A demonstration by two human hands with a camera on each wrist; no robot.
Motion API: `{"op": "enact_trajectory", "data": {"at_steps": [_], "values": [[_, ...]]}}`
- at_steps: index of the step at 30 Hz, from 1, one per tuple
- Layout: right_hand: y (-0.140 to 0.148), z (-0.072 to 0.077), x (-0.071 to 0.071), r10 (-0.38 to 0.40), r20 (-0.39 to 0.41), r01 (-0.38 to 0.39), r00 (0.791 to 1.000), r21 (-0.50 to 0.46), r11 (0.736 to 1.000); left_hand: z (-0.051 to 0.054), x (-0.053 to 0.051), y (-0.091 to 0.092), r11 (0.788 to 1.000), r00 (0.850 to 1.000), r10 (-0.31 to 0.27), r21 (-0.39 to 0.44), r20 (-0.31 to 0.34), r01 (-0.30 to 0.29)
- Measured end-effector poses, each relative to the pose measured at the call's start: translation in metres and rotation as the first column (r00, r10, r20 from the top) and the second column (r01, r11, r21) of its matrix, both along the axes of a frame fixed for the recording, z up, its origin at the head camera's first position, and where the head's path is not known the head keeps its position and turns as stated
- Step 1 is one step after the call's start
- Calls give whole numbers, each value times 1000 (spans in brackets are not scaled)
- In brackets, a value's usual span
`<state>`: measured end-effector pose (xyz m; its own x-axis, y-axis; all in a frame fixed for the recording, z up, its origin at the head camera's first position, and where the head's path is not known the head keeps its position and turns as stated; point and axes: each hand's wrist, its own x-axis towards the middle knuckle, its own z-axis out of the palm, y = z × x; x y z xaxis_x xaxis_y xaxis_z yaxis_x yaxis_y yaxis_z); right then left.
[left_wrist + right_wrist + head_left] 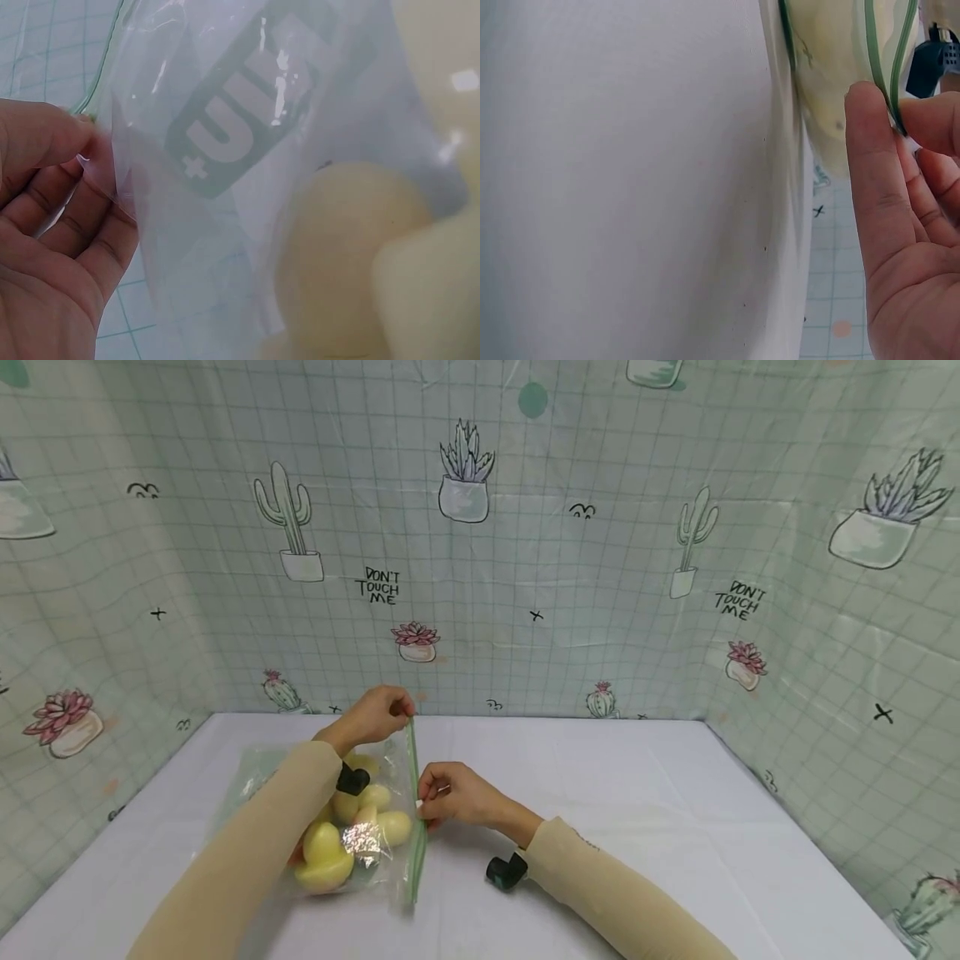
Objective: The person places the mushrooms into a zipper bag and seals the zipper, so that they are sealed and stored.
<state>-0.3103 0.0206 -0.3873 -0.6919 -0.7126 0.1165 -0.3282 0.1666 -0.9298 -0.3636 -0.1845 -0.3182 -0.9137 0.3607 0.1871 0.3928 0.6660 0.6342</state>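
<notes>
A clear zip bag [255,777] with a green zip strip [414,860] lies on the table, its opening edge turned to the right. Inside it are several pale yellow rounded pieces [324,852], some with a pinkish tint; their exact kind cannot be told. My left hand [372,714] pinches the far corner of the bag between thumb and fingers, as the left wrist view also shows. Partway along the green strip, my right hand [465,793] pinches the edge between thumb and index finger. In the right wrist view two green strips [875,45] converge at those fingertips.
A white-covered table [615,810] extends to the right of the bag. Behind and at both sides hangs a grid-patterned curtain [540,568] with printed cacti. A black wrist camera [506,871] hangs below the right wrist, and another [352,779] sits over the bag at the left wrist.
</notes>
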Motion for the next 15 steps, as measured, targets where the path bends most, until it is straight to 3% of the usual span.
{"op": "enact_trajectory", "data": {"at_steps": [15], "values": [[0,-1,6,-19,9,19,1000,5,1000,2,0,1,1000,1000,3,1,-6,-3]]}}
